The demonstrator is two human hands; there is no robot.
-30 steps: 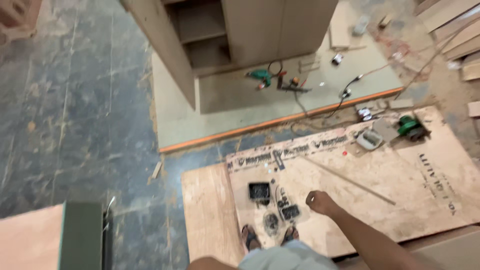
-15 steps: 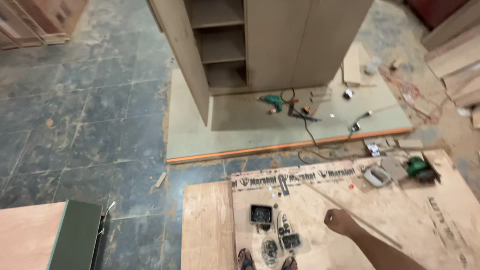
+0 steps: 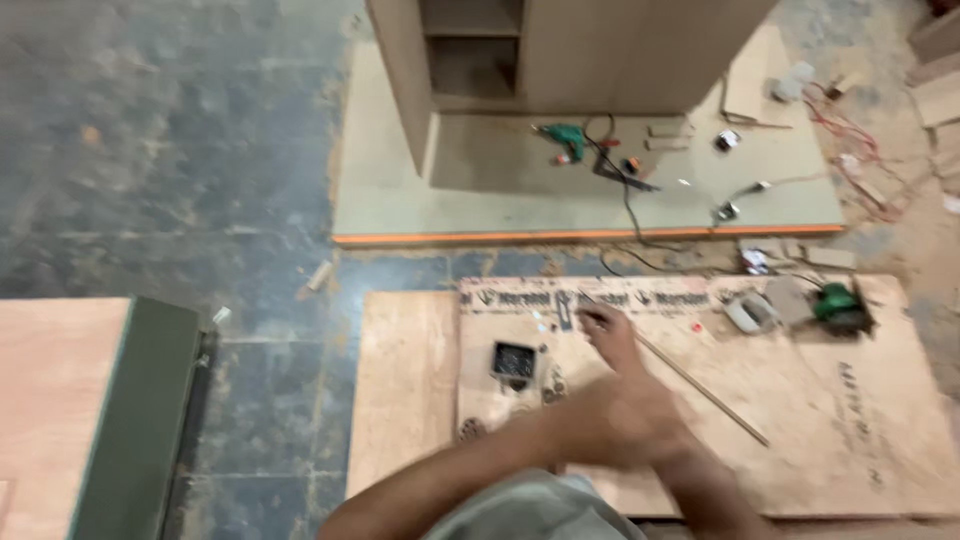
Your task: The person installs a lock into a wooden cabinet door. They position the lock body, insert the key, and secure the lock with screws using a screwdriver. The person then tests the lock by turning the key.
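While both arms cross low in frame, the right hand (image 3: 607, 335) pinches a thin rod (image 3: 690, 378) over the plywood sheet (image 3: 850, 420); the left hand's (image 3: 625, 420) grip is blurred and unreadable.

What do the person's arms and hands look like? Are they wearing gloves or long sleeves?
No gloves and no long sleeves. Both bare forearms show from the bottom edge, and the hands are bare, with no watch or rings visible. The picture is blurred there, so small details cannot be made out.
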